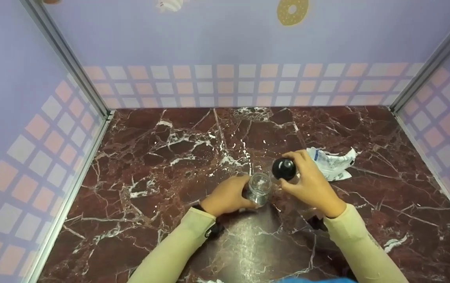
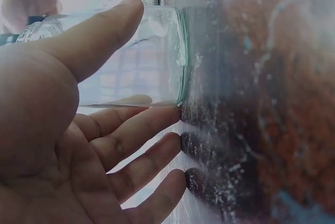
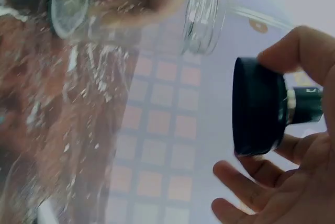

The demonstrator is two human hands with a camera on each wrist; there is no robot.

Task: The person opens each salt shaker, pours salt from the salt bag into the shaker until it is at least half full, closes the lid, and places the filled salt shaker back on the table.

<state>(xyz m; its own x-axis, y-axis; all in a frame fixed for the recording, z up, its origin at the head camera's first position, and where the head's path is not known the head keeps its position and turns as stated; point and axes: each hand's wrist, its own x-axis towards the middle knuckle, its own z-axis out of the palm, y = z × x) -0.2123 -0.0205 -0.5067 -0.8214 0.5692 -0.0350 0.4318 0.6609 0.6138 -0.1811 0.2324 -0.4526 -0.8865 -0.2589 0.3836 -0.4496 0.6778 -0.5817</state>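
Note:
A clear glass jar (image 1: pixel 259 192) stands on the marble-patterned tabletop, its mouth uncovered and some whitish stuff visible inside. My left hand (image 1: pixel 229 195) holds it from the left, with the thumb (image 2: pixel 112 33) across the near side and the fingers behind. Just right of the jar's mouth, my right hand (image 1: pixel 309 182) grips a round black lid (image 1: pixel 284 169) between thumb and fingers. Seen from the right wrist, the lid (image 3: pixel 257 106) has a narrower knob with a metallic band, and it is apart from the jar's threaded neck (image 3: pixel 207 14).
A crumpled white plastic bag (image 1: pixel 333 163) with a blue mark lies beyond my right hand. Small white bits (image 1: pixel 244 145) are scattered on the tabletop behind the jar. Panels with a pastel tile pattern (image 1: pixel 225 84) enclose the back and sides.

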